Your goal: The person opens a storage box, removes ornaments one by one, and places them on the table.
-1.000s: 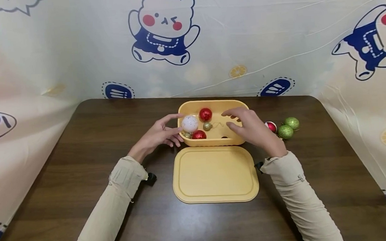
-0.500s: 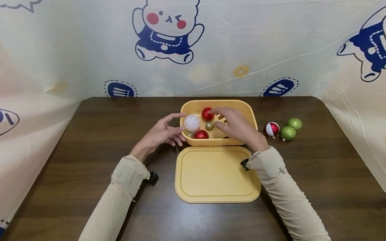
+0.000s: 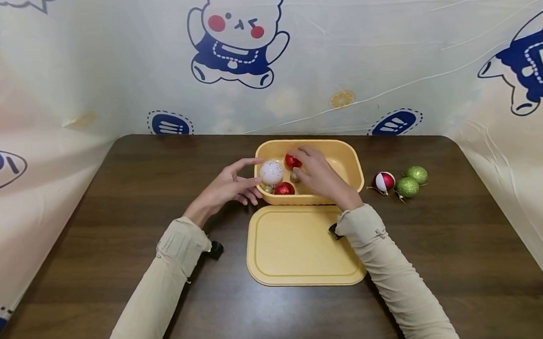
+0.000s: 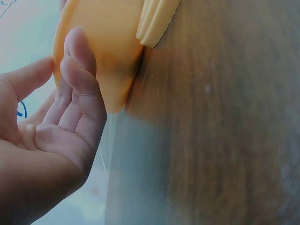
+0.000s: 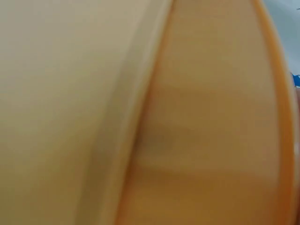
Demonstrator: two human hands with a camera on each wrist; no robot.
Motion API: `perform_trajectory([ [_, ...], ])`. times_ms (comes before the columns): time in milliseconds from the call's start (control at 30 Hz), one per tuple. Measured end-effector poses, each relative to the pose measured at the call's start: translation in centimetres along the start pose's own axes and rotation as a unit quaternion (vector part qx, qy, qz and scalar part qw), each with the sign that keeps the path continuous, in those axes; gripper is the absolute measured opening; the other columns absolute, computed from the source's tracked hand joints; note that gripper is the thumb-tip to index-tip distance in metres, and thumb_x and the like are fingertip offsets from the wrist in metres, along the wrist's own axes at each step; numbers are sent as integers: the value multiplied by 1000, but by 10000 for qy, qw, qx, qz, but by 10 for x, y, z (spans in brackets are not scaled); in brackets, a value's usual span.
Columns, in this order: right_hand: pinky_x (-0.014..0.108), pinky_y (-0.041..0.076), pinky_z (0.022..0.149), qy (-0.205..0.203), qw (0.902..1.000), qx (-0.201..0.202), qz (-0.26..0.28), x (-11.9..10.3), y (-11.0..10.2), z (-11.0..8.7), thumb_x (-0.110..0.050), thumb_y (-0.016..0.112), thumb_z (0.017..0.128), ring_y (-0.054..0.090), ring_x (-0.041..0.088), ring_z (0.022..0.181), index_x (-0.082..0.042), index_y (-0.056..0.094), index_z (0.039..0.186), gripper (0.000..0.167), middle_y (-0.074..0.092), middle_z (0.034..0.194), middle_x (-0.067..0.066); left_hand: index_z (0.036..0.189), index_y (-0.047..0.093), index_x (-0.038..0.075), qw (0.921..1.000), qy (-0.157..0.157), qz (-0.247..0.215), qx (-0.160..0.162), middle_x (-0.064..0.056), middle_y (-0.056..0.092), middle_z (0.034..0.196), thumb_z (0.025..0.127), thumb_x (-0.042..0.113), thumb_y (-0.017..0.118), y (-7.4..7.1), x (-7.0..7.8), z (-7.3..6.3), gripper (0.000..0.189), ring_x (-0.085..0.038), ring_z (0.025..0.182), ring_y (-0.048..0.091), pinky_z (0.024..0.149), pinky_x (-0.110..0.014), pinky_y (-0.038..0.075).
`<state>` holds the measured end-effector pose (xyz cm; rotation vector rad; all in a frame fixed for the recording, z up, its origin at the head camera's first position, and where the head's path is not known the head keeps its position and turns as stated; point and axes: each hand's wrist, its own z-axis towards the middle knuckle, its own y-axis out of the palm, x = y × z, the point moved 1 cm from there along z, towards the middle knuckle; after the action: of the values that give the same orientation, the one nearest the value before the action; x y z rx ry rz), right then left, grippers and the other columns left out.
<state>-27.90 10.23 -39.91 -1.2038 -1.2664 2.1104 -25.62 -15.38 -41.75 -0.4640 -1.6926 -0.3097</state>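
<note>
A yellow box (image 3: 344,157) at the back of the table holds a white speckled bauble (image 3: 271,172), two red baubles and small gold ones. My left hand (image 3: 223,190) is at its left end, thumb and forefinger spread against the rim, the other fingers loosely bent outside the wall. Inside the box, my right hand (image 3: 319,174) has its fingers spread over the far red bauble (image 3: 293,162), thumb by a small gold bauble (image 3: 294,178). The near red bauble (image 3: 284,188) lies along the front wall. In the right wrist view, the right hand's grasp is hidden.
A yellow lid (image 3: 299,248) lies flat on the brown table (image 3: 117,241), directly in front of the box. To the box's right sit a red-and-white bauble (image 3: 385,182) and two green glitter baubles (image 3: 407,187). A printed cloth (image 3: 295,106) hangs behind.
My right hand has moved left across the box to the far red bauble, uncovering the red-and-white bauble on the table. The left hand keeps its place at the rim. The view shifts slightly.
</note>
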Motion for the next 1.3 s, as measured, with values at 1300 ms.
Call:
perform_trajectory([
  [1300, 44, 52, 94, 988, 9944, 191, 331, 5, 0, -4, -14, 69, 95, 56, 31, 116, -9, 56, 136, 43, 52, 131, 19, 149, 42, 25, 9999, 9, 119, 62, -21, 72, 86, 99, 22, 65, 0, -2, 4, 55, -27, 67, 71, 57, -41, 58],
])
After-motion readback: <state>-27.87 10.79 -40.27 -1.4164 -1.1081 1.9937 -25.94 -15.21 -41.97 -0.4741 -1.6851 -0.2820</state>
